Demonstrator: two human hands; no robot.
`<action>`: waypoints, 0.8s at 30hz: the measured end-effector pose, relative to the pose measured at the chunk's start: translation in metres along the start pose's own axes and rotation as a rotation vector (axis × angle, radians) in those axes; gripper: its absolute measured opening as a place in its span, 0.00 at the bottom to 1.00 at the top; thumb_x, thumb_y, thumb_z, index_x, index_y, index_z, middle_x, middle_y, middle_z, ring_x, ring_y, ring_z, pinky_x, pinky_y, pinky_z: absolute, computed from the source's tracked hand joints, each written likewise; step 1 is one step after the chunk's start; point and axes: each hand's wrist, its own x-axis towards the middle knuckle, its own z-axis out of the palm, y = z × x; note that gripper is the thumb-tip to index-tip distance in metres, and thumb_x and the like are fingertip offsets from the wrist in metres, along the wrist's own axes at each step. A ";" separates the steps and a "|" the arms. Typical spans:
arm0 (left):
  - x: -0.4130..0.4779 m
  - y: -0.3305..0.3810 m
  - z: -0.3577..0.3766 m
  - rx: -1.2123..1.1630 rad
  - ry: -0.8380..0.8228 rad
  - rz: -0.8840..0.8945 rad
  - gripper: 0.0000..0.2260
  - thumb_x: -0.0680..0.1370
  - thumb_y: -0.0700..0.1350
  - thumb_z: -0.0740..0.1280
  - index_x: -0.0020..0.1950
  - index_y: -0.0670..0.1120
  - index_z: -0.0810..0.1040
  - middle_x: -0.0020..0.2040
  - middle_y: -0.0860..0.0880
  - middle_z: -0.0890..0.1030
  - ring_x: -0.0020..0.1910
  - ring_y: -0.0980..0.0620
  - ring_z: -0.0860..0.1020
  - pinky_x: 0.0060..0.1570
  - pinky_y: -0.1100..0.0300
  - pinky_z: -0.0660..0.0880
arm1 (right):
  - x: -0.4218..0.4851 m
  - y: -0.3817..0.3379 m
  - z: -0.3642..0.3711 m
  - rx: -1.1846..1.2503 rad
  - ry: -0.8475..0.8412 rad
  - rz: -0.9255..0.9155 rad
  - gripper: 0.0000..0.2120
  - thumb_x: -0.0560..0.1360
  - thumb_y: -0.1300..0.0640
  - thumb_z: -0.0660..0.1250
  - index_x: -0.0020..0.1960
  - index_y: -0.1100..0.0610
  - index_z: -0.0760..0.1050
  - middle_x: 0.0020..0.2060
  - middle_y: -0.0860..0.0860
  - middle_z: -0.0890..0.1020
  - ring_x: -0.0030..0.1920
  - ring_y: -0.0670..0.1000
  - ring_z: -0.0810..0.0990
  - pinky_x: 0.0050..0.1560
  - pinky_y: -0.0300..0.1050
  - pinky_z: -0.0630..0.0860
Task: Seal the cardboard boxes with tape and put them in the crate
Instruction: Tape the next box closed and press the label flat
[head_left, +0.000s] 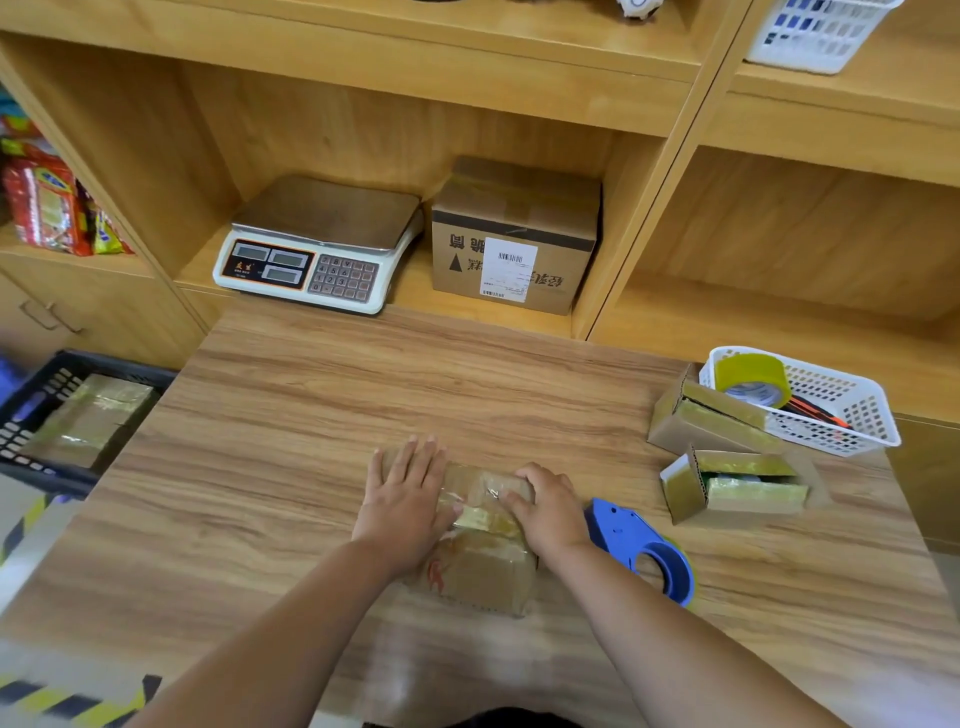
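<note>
A small taped cardboard box (480, 566) lies on the wooden table (291, 426) in front of me. My left hand (408, 501) lies flat on its left part with straight fingers. My right hand (550, 506) presses on its right end, fingers bent over the far edge and the tape strip. A blue tape dispenser (647, 548) lies just right of that hand. Two open cardboard boxes (696, 421) (737, 488) sit at the table's right. The dark crate (31, 410) stands off the table's left edge with a taped box (91, 415) inside.
A white basket (857, 415) at the right holds a yellow tape roll (753, 379). On the shelf behind stand a weighing scale (317, 244) and a larger labelled carton (514, 239). Snack packets (47, 202) fill the left shelf. Another white basket (821, 31) sits top right.
</note>
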 end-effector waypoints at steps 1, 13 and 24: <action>0.000 0.000 0.001 -0.008 0.015 0.001 0.32 0.80 0.63 0.44 0.78 0.48 0.42 0.79 0.50 0.44 0.77 0.50 0.40 0.72 0.43 0.37 | 0.002 0.001 0.000 0.028 -0.005 0.002 0.12 0.75 0.46 0.67 0.57 0.47 0.76 0.49 0.48 0.73 0.52 0.51 0.73 0.52 0.41 0.67; 0.002 -0.001 0.009 -0.007 0.041 -0.021 0.31 0.80 0.61 0.43 0.78 0.49 0.41 0.79 0.50 0.45 0.77 0.50 0.42 0.71 0.45 0.35 | 0.011 -0.002 0.010 -0.268 0.028 -0.023 0.26 0.71 0.31 0.60 0.59 0.49 0.73 0.54 0.46 0.78 0.57 0.51 0.73 0.52 0.47 0.63; 0.001 -0.038 0.001 -0.192 -0.021 0.023 0.30 0.81 0.59 0.50 0.78 0.51 0.42 0.78 0.55 0.40 0.76 0.56 0.42 0.73 0.56 0.46 | 0.005 0.006 0.000 0.261 0.005 0.065 0.11 0.81 0.50 0.57 0.48 0.54 0.74 0.39 0.48 0.78 0.44 0.50 0.74 0.45 0.44 0.68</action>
